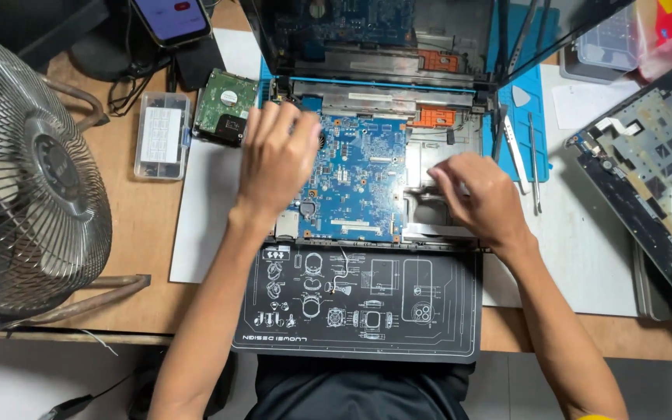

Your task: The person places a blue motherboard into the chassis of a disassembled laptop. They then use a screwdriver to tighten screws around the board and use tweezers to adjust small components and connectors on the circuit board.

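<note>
An opened laptop base point(445, 148) lies in front of me with its blue motherboard point(359, 179) exposed. My left hand point(275, 159) rests palm down on the board's upper left corner, fingers spread, holding nothing that I can see. My right hand point(482, 196) is curled over the grey bay at the base's right side, fingertips pressing down at its left edge; whether it pinches anything is hidden. The laptop's screen lid point(367, 31) stands open behind the base.
A black mat with white drawings point(359, 299) lies at the near edge. A hard drive point(225, 105) and clear parts box point(162, 136) sit left, a metal fan point(29, 179) far left. Tweezers and pry tools point(524, 152) lie right, beside a removed keyboard frame point(658, 179). A phone point(171, 19) stands at the back.
</note>
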